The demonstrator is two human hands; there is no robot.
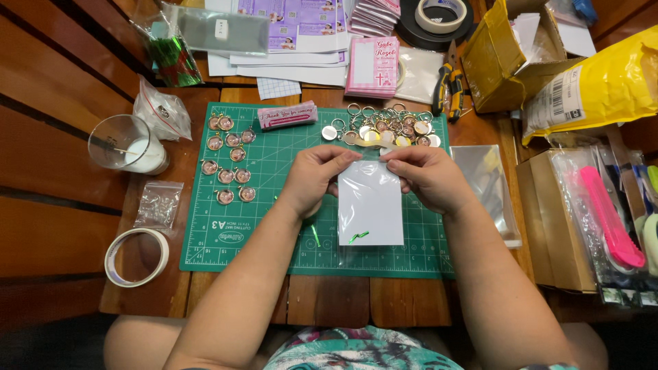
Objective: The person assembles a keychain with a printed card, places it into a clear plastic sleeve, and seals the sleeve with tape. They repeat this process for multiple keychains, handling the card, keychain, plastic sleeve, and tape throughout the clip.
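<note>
We had both hands at the top edge of a small clear plastic bag [371, 205] that lay flat on the green cutting mat [274, 205], its white backing card filling it. Our left hand [317, 177] pinched the upper left corner with thumb and fingers closed on it, and our right hand [425, 177] pinched the upper right corner the same way, so the mouth of the bag was kept taut between them; that two-corner hold looked to us like the way to keep the thin film from sliding on the mat. A green twist tie [358, 237] lay on the lower part of the bag, and another green strip [314, 235] lay on the mat just beside its left edge, near at hand. Just beyond our hands sat a heap of round keychains [384, 128] with rings, and on the left of the mat more round pieces [229, 161] were laid out in loose rows, apart from one another. A pink label strip [287, 114] lay at the mat's far edge. To the right of the mat a stack of empty clear bags [486, 185] rested on the bench [343, 301]. A roll of tape [136, 257] and a clear cup [127, 142] stood off the mat's left side.
</note>
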